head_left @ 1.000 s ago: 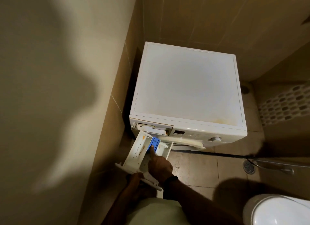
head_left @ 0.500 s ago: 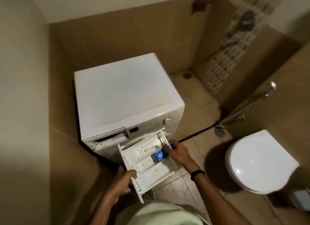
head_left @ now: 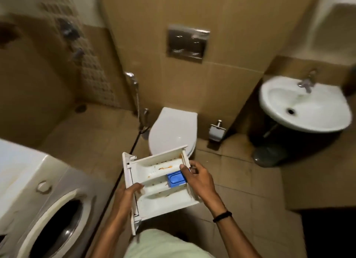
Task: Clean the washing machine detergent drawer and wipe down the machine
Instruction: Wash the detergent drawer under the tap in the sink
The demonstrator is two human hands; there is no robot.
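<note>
I hold the white detergent drawer (head_left: pixel 154 196) out in front of me, free of the machine, above the tiled floor. It has orange-brown stains in its compartments and a blue insert (head_left: pixel 175 178) at its right end. My left hand (head_left: pixel 126 197) grips the drawer's front-panel end. My right hand (head_left: pixel 198 178) grips the opposite end, thumb beside the blue insert. The white washing machine (head_left: pixel 28 184) stands at the lower left, with its round door (head_left: pixel 63 223) facing the room.
A white toilet (head_left: pixel 173 132) with its lid down stands straight ahead below a metal flush plate (head_left: pixel 187 43). A white washbasin (head_left: pixel 306 109) with a tap hangs at the right over a dark bin (head_left: pixel 269 153). A spray hose (head_left: pixel 137 103) hangs left of the toilet.
The drawer has come fully out of the washing machine. I have turned right with it, so the machine now lies at the left and the toilet and basin are ahead.
</note>
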